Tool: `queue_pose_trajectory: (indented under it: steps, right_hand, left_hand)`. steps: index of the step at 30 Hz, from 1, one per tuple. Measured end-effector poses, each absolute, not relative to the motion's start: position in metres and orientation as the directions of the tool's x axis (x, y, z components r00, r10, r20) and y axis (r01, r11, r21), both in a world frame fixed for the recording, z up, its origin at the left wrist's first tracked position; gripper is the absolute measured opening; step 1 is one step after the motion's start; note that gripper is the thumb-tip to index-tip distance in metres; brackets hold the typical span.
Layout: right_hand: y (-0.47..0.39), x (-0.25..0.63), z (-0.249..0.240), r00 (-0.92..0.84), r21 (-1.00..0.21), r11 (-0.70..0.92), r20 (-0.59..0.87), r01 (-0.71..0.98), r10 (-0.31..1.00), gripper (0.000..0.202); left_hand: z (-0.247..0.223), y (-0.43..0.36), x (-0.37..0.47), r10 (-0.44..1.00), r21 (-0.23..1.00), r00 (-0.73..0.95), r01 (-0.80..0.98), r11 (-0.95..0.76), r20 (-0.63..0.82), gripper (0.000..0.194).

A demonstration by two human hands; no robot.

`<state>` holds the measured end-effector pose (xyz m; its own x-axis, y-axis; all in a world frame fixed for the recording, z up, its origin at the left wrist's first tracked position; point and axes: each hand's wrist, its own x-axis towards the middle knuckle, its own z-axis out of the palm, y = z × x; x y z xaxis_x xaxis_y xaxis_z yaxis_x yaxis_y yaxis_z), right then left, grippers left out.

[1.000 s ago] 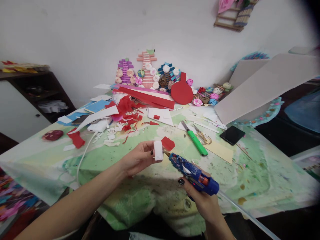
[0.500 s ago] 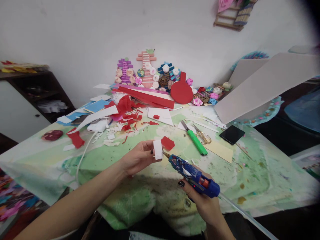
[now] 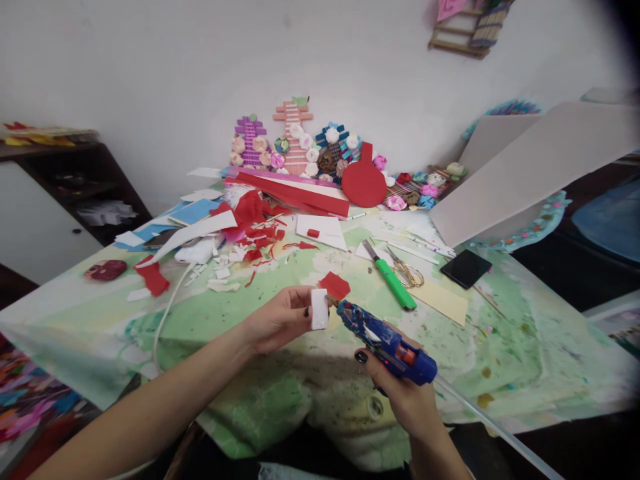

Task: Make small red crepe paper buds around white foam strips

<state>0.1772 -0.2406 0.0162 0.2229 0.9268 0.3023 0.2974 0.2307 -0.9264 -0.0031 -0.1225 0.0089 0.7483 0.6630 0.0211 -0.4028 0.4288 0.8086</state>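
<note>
Between the fingers of my left hand (image 3: 283, 319) is a small white rectangular block (image 3: 319, 310), its pale face turned toward me. My right hand (image 3: 400, 393) grips a blue hot glue gun (image 3: 385, 343) with a small red light lit and a long clear glue stick (image 3: 495, 423) out of its back. The gun's nozzle is at the block's upper right edge; whether it touches, I cannot tell. Just behind the block lies a red paper piece (image 3: 335, 285) on the table.
A green utility knife (image 3: 395, 283), gold-handled scissors (image 3: 409, 273) and a black flat object (image 3: 466, 269) lie to the right. Red and white scraps (image 3: 260, 243) cover the left middle. A red round cutout (image 3: 365, 183) leans at the back, near large white boards (image 3: 525, 173).
The white block has shifted slightly right and down and turned a little. The glue gun has risen slightly, its nozzle now nearer the block's top.
</note>
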Motion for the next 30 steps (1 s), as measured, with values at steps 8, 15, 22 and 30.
queue_pose_trajectory:
  steps: [8,15,22,30]
  right_hand:
    - [-0.248,0.183,0.012,0.223,-0.863,0.293,0.407,0.413,0.886,0.02]
    - [-0.253,0.184,0.013,0.199,-0.857,0.312,0.418,0.41,0.886,0.022]
    - [-0.252,0.184,0.007,0.219,-0.864,0.269,0.387,0.426,0.896,0.023]
    - [-0.254,0.183,0.011,0.233,-0.879,0.256,0.368,0.402,0.9,0.026]
  left_hand:
    - [0.012,-0.12,-0.004,0.683,0.796,0.73,-0.428,0.428,0.024,0.031]
    - [0.012,-0.119,-0.005,0.694,0.788,0.719,-0.447,0.424,0.035,0.036]
    - [0.012,-0.12,-0.003,0.697,0.785,0.717,-0.442,0.434,0.019,0.034]
    - [0.009,-0.116,-0.003,0.715,0.784,0.699,-0.451,0.426,0.014,0.038]
